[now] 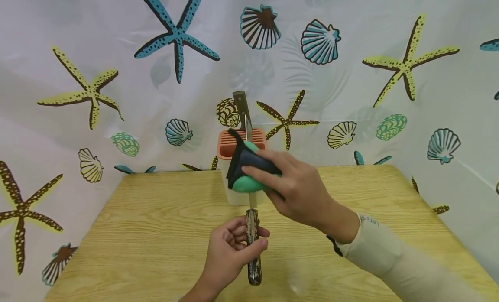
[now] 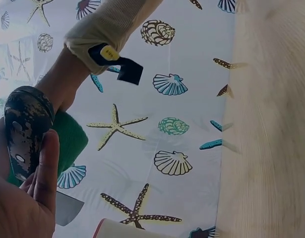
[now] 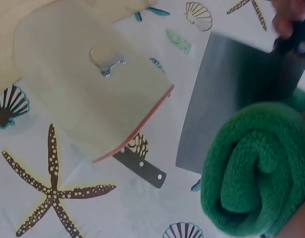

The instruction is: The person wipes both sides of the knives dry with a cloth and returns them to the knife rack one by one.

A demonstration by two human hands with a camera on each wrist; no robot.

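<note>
My left hand (image 1: pixel 226 254) grips a cleaver by its worn, dark handle (image 1: pixel 252 250), the blade pointing away from me. In the right wrist view the broad grey blade (image 3: pixel 199 114) shows beside a rolled green cloth (image 3: pixel 251 168). My right hand (image 1: pixel 302 191) holds this cloth, which has a dark blue and black piece over it in the head view, and it overlaps the blade there. Much of the blade is hidden behind the cloth. In the left wrist view, a corner of the blade (image 2: pixel 68 209) shows below the fingers.
Behind the hands, a cream knife block (image 1: pixel 232 191) with a slotted coral top (image 1: pixel 223 152) stands on the wooden table (image 1: pixel 156 224). Another knife (image 1: pixel 241 105) stands in it, its riveted dark handle up. A curtain (image 1: pixel 218 76) printed with starfish and shells surrounds the table's back and sides.
</note>
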